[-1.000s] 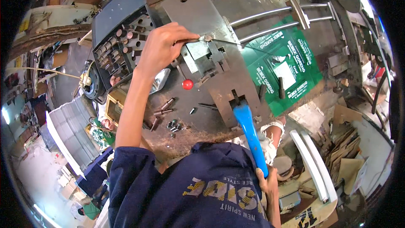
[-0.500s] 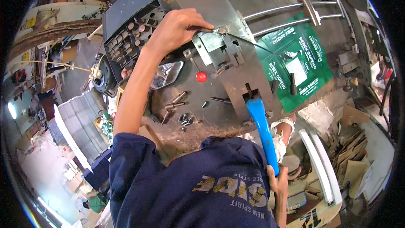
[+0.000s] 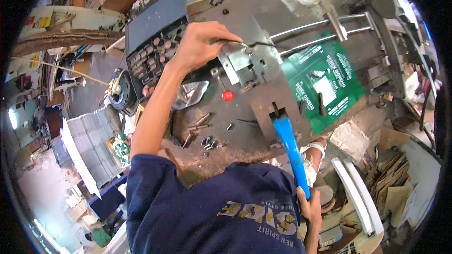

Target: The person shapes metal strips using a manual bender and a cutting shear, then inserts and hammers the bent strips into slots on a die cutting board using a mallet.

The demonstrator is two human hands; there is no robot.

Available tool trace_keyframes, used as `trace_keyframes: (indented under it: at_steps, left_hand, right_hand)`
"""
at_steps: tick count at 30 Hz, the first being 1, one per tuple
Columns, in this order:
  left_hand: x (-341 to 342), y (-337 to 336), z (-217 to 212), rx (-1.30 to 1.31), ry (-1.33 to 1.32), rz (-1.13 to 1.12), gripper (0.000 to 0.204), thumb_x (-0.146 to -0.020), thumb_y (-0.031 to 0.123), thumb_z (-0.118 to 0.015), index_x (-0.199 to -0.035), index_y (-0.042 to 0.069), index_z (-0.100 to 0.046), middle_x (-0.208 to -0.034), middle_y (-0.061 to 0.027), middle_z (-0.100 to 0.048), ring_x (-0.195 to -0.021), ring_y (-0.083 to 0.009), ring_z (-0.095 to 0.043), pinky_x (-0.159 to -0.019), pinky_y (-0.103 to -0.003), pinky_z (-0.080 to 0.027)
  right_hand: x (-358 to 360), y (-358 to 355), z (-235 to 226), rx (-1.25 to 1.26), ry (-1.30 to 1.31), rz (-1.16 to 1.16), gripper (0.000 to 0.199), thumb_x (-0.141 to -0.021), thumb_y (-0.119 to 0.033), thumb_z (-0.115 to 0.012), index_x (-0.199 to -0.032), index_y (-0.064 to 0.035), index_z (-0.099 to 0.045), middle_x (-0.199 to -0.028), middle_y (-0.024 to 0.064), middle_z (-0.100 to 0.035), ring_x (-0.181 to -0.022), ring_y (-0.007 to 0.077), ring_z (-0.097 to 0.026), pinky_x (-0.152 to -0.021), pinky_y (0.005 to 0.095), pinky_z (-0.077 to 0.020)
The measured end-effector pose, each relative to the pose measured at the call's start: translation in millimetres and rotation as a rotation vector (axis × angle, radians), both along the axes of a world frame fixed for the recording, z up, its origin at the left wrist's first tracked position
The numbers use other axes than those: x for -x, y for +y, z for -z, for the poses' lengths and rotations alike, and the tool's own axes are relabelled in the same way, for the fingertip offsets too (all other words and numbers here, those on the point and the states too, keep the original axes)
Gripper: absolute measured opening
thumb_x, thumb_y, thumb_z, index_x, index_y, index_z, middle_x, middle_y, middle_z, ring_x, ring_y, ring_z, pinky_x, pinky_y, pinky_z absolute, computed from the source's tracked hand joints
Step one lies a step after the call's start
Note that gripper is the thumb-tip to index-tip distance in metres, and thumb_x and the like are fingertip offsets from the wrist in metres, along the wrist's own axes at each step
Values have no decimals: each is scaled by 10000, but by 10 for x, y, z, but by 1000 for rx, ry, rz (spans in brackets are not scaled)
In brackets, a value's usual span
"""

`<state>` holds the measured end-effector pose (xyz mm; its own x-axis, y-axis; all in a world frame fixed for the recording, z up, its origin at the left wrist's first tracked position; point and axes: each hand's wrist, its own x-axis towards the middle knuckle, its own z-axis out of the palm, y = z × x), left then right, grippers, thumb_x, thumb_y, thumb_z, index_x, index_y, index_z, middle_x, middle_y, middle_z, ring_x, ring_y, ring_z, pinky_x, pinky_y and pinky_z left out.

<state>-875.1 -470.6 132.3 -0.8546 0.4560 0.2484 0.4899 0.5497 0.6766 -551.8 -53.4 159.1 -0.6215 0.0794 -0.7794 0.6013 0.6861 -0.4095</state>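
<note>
My left hand (image 3: 205, 42) reaches over a steel machine plate (image 3: 240, 68), thumb and forefinger pinched together by a small round metal piece (image 3: 248, 50). What the fingertips hold, if anything, is too small to make out. A thin dark rod (image 3: 264, 44) runs rightward from near that piece. Low at the right, my right hand (image 3: 310, 204) wraps round the end of a long blue lever handle (image 3: 293, 150), whose upper end meets a slot in the machine's near plate (image 3: 263, 113). Left of the plates sticks out a red ball knob (image 3: 228, 95).
Loose metal pins (image 3: 200, 122) and small cylinders (image 3: 207, 145) lie on the bench near me. A dark case of metal parts (image 3: 150, 51) stands at the left, beside a clear tray (image 3: 190, 94). Green printed sheet (image 3: 339, 99) and two chrome rails (image 3: 320, 30) are on the right.
The whole view has shifted slightly. Left fingertips stay by the round piece, and the dark rod looks shorter and flatter. The upright metal block in the plate's middle no longer shows. Right hand still grips the handle.
</note>
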Motion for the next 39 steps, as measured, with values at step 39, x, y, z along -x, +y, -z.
trace_keyframes:
  at_steps: [39]
  left_hand:
    - [-1199,756,-617,-63,108,-404,198,-788,-16,-736,-983,9,-757,-784,-135,-699,-645,-220,-641,-603,-317,-484]
  right_hand:
    - [2288,-811,-1154,-394,1696,-731,377,-770,14,-723,-1132,-88,-698,-1177,42,-668,-1164,268,-563,-979,405,-423]
